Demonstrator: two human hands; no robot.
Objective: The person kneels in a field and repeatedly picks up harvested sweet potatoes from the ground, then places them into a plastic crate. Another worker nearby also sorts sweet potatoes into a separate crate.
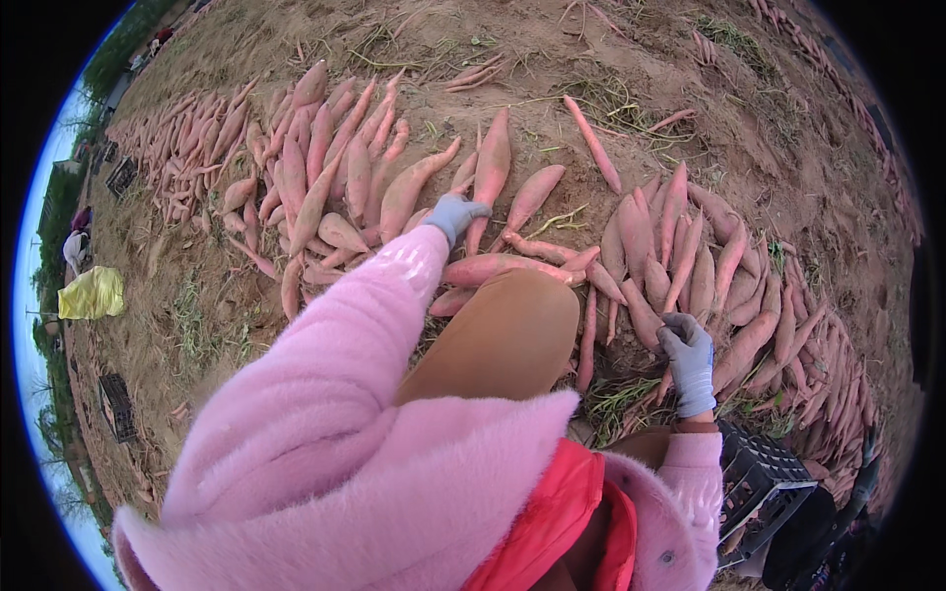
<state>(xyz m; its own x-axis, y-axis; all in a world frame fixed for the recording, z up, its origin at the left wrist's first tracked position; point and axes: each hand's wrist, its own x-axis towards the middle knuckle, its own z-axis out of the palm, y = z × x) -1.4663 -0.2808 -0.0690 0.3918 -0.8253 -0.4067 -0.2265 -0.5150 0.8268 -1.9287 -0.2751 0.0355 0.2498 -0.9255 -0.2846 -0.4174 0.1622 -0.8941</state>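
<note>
My left hand (456, 216), in a grey glove, reaches forward among pink sweet potatoes on the soil. Its fingers touch the lower part of a long upright sweet potato (494, 162); whether they grip it cannot be made out. To the right, my right hand (687, 346), also gloved, has its fingertips at the lower end of another sweet potato (641, 316) on the right-hand heap; the fingers look bent, and their hold is unclear. A slim sweet potato (593, 144) lies apart on the soil beyond both hands.
A black plastic crate (761, 473) stands at lower right, beside a dark-clothed person partly in view. Long rows of sweet potatoes (185, 140) run off to the left and right. Cut vines (610, 103) lie on the soil. At far left are a yellow sack (92, 293) and another crate (117, 406).
</note>
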